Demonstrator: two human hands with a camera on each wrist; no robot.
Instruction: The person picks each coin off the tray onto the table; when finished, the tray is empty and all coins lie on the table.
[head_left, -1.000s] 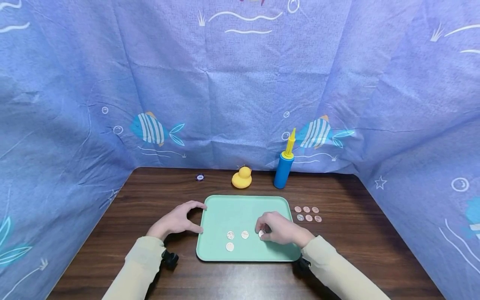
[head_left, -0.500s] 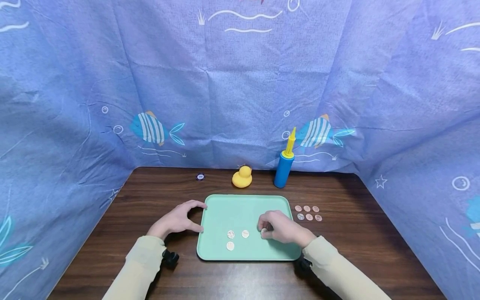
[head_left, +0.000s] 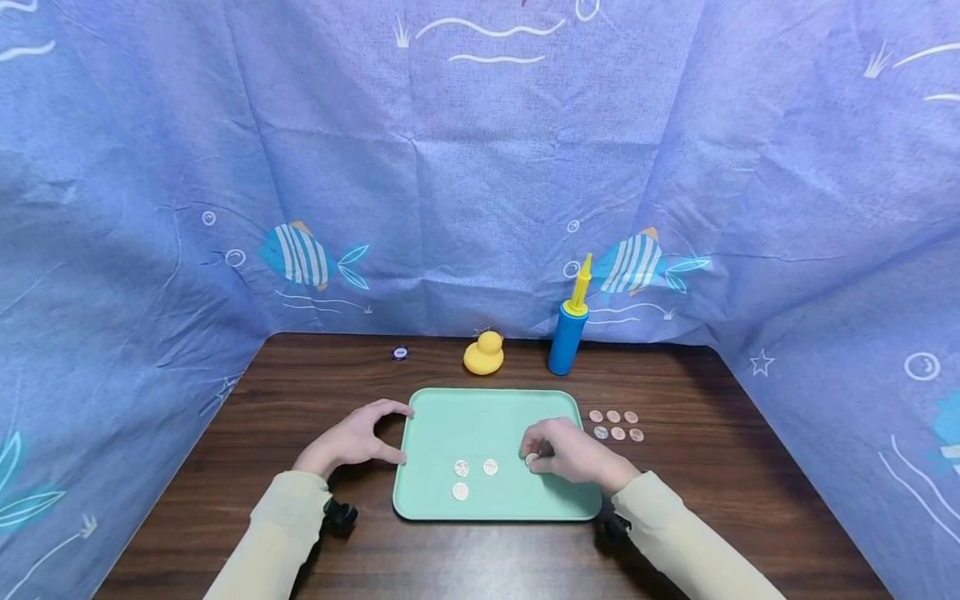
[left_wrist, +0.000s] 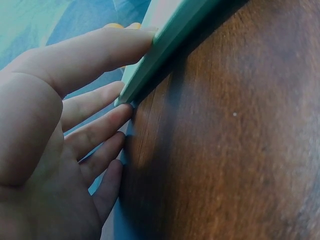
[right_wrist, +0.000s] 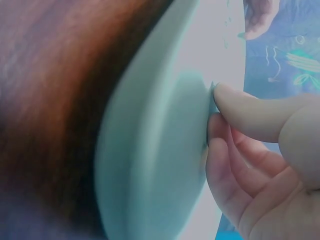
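Note:
A mint-green tray (head_left: 495, 408) lies on the table. My left hand (head_left: 355, 439) is at its left rim, thumb and fingertips touching the edge with the fingers fairly straight; the left wrist view shows the hand (left_wrist: 55, 120) against the rim. Over the right half of the tray, my right hand (head_left: 566, 450) pinches a pale coin (head_left: 532, 460) between thumb and curled fingers. Close to the tray surface, the right wrist view shows those fingers (right_wrist: 225, 170), the coin mostly hidden. Three more pale coins lie on the tray: a left one (head_left: 461, 468), a middle one (head_left: 490, 467) and a lower one (head_left: 461, 491).
Several mostly reddish coins (head_left: 618, 433) lie in two rows right of the tray. Behind it stand a yellow rubber duck (head_left: 483, 354) and a blue hand pump (head_left: 567, 342) with a yellow nozzle. A dark poker chip (head_left: 401, 353) lies back left. A blue fish-print cloth (head_left: 480, 208) surrounds the table.
My right hand has moved slightly right and away from me, and the pinched coin has shifted with it. The left hand and the other coins stay where they were.

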